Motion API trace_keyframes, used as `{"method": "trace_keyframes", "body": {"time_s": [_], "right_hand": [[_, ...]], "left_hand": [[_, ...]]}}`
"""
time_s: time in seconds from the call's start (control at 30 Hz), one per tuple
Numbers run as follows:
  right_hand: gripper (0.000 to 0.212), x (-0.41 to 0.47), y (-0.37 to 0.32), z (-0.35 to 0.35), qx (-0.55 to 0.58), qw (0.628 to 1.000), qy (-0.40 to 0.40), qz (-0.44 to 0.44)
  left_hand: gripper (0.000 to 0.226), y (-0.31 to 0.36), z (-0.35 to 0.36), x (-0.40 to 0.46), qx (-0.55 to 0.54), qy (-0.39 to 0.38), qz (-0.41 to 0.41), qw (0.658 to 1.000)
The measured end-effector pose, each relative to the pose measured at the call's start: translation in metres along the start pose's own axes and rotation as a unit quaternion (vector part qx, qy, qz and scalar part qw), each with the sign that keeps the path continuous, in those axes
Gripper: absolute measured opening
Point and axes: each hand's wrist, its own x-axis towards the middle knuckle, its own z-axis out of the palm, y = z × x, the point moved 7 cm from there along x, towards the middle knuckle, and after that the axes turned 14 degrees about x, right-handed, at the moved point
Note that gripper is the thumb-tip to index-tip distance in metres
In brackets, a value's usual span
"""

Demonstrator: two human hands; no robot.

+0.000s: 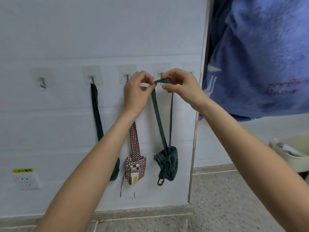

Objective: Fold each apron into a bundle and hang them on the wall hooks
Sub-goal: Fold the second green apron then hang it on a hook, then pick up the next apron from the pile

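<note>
Our left hand (137, 91) and right hand (179, 87) pinch the green strap (158, 113) at its top loop; the green bundle (167, 162) dangles at six o'clock below them. At its nine o'clock the checked bundle (135, 166) hangs against the wall (66, 39), and another dark bundle (97, 114) beyond.

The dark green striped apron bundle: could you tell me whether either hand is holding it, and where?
Both. The left hand and right hand pinch the top of its green strap loop; the dark green striped apron bundle hangs below.
</note>
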Motion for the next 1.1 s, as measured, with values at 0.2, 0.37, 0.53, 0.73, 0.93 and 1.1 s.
{"method": "trace_keyframes", "body": {"time_s": [0.2, 0.37, 0.53, 0.73, 0.93, 1.1], "right_hand": [[0.010, 0.027, 0.001, -0.007, -0.310, 0.935, 0.103, -0.139], [0.017, 0.013, 0.017, -0.005, -0.369, 0.906, 0.146, -0.150], [0.021, -0.003, 0.043, -0.009, -0.265, 0.956, 0.115, -0.054], [0.018, -0.065, 0.103, -0.007, -0.188, 0.981, 0.038, 0.023], [0.059, -0.138, 0.175, 0.014, -0.243, 0.956, -0.091, 0.138], [0.036, -0.165, 0.199, 0.023, -0.156, 0.966, -0.069, 0.195]], "left_hand": [[0.012, -0.005, 0.015, 0.021, 0.113, 0.042, 0.063, 0.991], [0.004, -0.011, 0.029, 0.016, 0.114, -0.009, 0.043, 0.992], [0.009, -0.019, 0.030, -0.004, 0.072, -0.046, -0.014, 0.996], [0.021, -0.032, 0.027, -0.062, 0.062, -0.087, -0.075, 0.991], [0.062, -0.065, 0.058, -0.163, 0.267, -0.320, -0.100, 0.903], [0.046, -0.082, 0.064, -0.194, 0.239, -0.379, -0.128, 0.885]]}}
